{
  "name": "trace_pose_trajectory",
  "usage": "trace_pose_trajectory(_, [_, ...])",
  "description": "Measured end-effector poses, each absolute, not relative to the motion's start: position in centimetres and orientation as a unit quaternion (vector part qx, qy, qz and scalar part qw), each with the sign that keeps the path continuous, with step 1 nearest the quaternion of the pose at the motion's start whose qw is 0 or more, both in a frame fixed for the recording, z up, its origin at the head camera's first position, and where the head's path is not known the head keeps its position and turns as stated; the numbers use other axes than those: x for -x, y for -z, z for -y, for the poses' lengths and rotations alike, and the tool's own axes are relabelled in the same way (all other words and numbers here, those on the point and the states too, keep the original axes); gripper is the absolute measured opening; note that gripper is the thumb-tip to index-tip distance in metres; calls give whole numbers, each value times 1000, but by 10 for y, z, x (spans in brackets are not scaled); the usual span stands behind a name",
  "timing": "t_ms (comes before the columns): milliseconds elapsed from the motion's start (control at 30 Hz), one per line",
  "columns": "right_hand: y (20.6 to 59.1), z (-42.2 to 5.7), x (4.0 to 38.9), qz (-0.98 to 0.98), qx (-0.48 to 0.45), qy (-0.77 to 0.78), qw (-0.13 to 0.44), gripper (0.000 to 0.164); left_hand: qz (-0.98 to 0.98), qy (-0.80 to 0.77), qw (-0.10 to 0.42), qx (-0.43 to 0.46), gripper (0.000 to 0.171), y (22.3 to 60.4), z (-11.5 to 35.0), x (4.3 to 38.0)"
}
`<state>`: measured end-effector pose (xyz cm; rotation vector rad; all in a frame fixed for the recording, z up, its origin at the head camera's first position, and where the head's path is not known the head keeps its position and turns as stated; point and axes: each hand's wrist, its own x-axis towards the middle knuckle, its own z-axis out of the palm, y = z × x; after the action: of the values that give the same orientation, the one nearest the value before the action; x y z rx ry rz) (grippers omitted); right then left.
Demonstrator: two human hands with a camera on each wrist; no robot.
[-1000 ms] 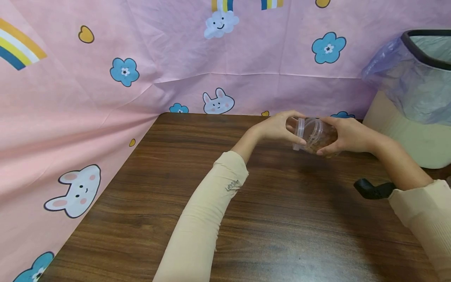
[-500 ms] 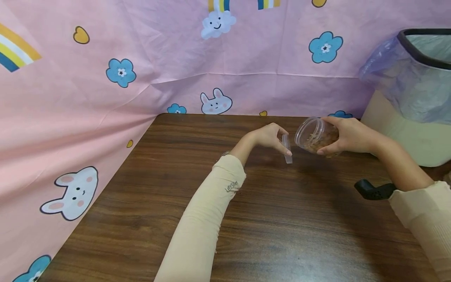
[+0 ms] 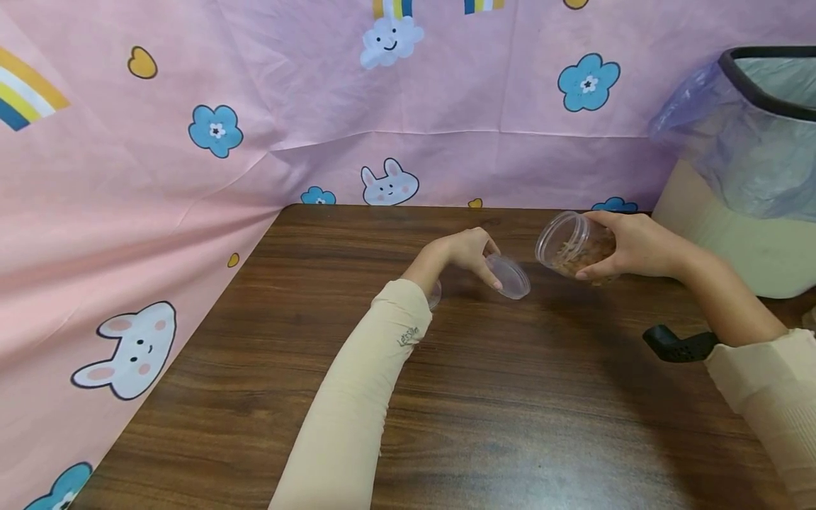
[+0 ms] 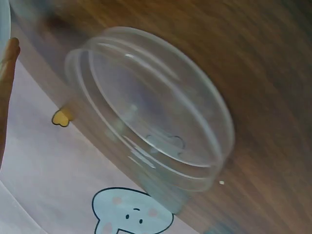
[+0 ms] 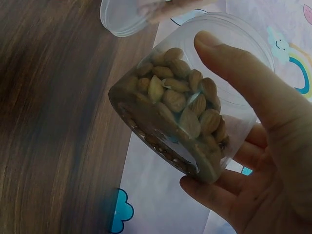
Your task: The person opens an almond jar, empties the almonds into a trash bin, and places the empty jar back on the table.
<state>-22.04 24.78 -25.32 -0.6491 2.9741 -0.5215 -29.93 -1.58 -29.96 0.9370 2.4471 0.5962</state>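
Observation:
My right hand (image 3: 640, 244) grips a clear plastic jar (image 5: 229, 63) of almonds (image 5: 190, 102), tilted above the table with its open mouth toward the left. Between thumb and fingers, my left hand (image 3: 468, 253) pinches the jar's round clear lid (image 3: 508, 276), apart from the jar and to its left. A second clear round container (image 4: 146, 112) stands on the table by my left wrist; in the head view the left forearm hides most of it.
A bin (image 3: 733, 234) with a plastic liner stands at the right. A black curved object (image 3: 678, 345) shows at my right wrist. Printed pink cloth (image 3: 287, 92) hangs behind the dark wooden table (image 3: 510, 404) and along its left side.
My left hand has taken the lid off the jar, moved left and down with it, and turned it to a flatter angle. The right hand with the jar stays nearly still.

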Motion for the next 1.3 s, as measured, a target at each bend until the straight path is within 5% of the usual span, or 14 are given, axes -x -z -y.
trace_pose_trajectory(1300, [252,-250,212,-964,199,172,23,100,-917,-60,214,-332,71,305,13,281])
